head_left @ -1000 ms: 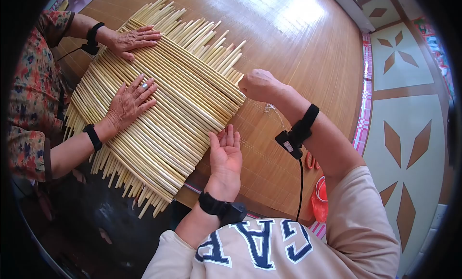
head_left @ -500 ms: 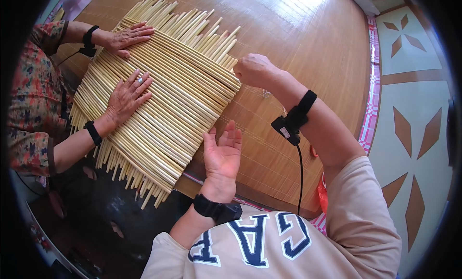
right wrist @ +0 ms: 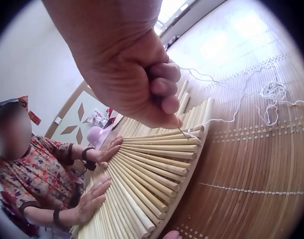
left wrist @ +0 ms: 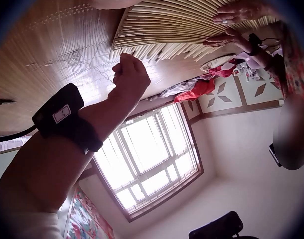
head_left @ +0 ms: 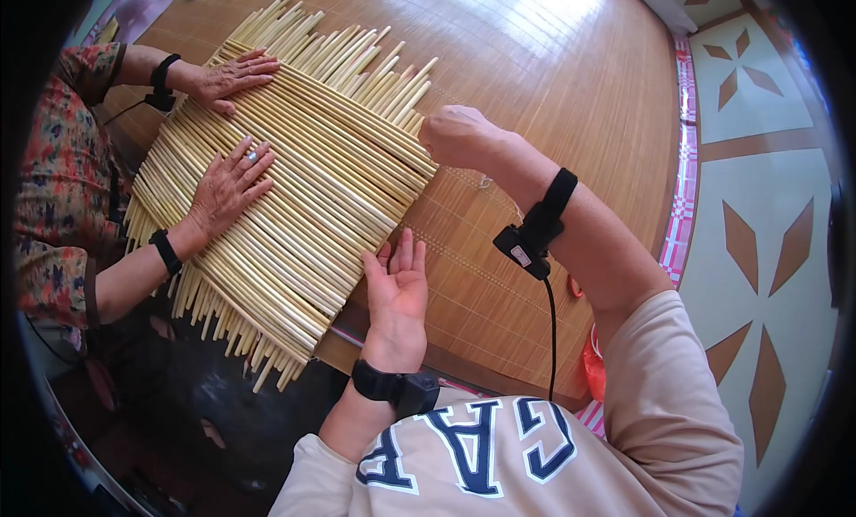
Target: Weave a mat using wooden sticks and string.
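A panel of pale round sticks laid side by side covers a layer of crossing sticks. My right hand is at the panel's far right corner, fingers curled. In the right wrist view its thumb and finger pinch a thin needle at the end of the top stick, where white thread wraps it. My left hand lies palm up by the panel's near right edge, fingers extended and touching nothing visible. Another person's two hands rest flat on the sticks.
The panel lies on a table covered with a bamboo mat. A loose tangle of white thread lies to the right of the sticks. Red-handled scissors and a red bag are near my right elbow.
The head view has shifted slightly, so panel and hands sit a little further left. My right hand stays at the corner, the left palm up by the edge, and the other person's hands stay flat.
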Motion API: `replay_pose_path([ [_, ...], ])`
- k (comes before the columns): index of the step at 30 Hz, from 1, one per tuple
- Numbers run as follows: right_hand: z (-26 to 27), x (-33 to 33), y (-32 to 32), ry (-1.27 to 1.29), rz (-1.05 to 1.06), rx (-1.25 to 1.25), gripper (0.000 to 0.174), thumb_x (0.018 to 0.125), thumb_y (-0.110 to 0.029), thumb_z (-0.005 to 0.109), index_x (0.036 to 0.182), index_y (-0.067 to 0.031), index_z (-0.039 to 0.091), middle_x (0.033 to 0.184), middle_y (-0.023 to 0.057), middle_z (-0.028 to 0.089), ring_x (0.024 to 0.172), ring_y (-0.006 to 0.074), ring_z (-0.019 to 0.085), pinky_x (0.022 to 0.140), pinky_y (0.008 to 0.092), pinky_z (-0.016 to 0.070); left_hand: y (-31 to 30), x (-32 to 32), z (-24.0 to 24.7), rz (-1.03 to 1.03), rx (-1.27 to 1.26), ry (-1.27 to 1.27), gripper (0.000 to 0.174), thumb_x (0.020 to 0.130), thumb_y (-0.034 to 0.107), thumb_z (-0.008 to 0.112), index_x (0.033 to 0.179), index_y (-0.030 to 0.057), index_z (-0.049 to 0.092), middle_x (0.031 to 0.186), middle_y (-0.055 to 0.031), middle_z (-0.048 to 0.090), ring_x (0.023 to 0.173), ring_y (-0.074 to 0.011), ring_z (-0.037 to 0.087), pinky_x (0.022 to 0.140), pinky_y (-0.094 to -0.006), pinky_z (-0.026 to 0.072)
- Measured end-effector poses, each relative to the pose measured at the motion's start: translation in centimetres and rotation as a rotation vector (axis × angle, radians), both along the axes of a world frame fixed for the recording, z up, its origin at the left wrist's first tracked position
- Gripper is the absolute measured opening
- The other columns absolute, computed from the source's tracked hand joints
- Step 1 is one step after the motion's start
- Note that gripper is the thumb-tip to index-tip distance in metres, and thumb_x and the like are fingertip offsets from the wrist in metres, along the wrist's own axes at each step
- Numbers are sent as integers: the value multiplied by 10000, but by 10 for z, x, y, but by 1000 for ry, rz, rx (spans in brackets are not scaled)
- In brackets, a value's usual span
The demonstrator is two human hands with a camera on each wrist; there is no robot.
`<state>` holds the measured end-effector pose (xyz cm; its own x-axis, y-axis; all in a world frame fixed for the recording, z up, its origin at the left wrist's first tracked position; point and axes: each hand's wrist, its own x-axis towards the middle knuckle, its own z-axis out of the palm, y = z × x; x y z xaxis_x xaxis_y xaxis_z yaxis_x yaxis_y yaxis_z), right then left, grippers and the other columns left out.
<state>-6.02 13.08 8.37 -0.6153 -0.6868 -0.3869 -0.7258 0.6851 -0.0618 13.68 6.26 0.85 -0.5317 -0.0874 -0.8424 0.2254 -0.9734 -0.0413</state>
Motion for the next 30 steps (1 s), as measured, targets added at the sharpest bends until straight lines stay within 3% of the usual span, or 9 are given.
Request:
replay_pose_path([
  [5,-3,-2,2,2,34,-38,102,677,-73,551,691,-19,636,699,170,605,694,335,600,589,400,470,-2,-5,5,10,-26,-57,399,944,362,362,1119,4,376,1189,-170,471,1160,-335,464,1004,-494,353],
  [7,-8,-3,5,-2,43,-77,113,687,-98,534,660,-25,617,669,174,588,656,350,582,571,420,451,-4,-3,1,-45,-149,58,436,945,376,349,1149,-5,403,1184,-158,483,1157,-300,474,1002,-468,361],
  [10,-10,-3,5,-2,40,-104,119,690,-100,531,657,-21,613,668,177,585,655,353,580,571,419,450,-4,1,2,-30,-142,84,463,943,389,345,1186,0,411,1182,-145,493,1164,-265,470,1001,-447,363],
  [14,-9,-3,6,-8,21,-91,122,695,-103,529,658,-18,609,668,180,584,662,353,583,577,411,454,-5,5,5,-47,-96,129,452,934,395,363,1173,13,394,1184,-162,481,1175,-288,451,1008,-466,351],
  [16,-7,-4,5,-8,20,-80,125,697,-105,528,662,-17,609,668,181,584,666,352,585,580,408,457,-1,4,14,-41,4,11,435,924,399,384,1117,9,376,1185,-188,456,1181,-317,434,1008,-487,346],
  [19,-8,-2,8,3,10,-109,124,699,-104,526,664,-16,606,665,181,582,662,351,583,577,410,452,3,5,4,3,-15,62,417,913,401,410,1057,13,361,1185,-207,432,1172,-347,434,1012,-504,340],
  [28,-5,0,6,9,2,-68,118,655,-48,551,711,0,644,716,182,617,710,348,617,601,399,494,-2,-1,-1,20,-85,32,422,942,367,376,1060,-39,363,1137,-170,447,1176,-320,441,1014,-494,350],
  [30,-9,3,11,21,-60,-68,125,737,-136,545,732,-28,608,711,161,602,669,340,586,590,405,459,-1,-1,5,26,-86,22,432,941,372,374,1070,-41,363,1145,-167,448,1178,-314,441,1018,-489,349],
])
